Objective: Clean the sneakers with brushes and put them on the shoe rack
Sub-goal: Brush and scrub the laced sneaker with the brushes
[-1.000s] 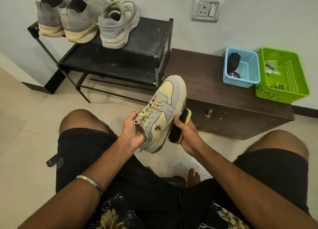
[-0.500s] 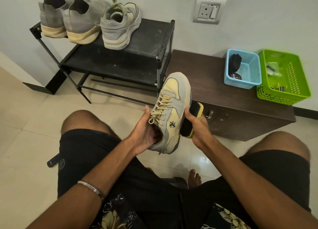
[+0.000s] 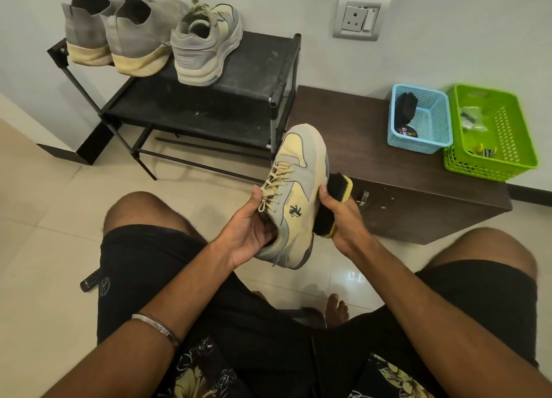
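The left hand (image 3: 249, 233) gripped a cream-and-grey laced sneaker (image 3: 294, 194) held above the knees, fingers curled into its collar. The right hand (image 3: 343, 218) clasped a black-bristled, yellow-backed brush (image 3: 330, 206) pressed against the sneaker's side.

Black shoe rack (image 3: 254, 69) against the wall w/ 3 shoes on the top shelf: two grey high-tops (image 3: 119, 36) at the left end and a grey/cream sneaker (image 3: 203, 48) just beside them, heels facing out. Right next to it is a low dark wood cabinet, tabletop (image 3: 352, 134) has a blue basket (image 3: 424, 140) and a green basket (image 3: 507, 158) side by side, touching. Both rack and cabinet sit on the pale tile floor (image 3: 44, 203), nothing visible on the lower shelf.
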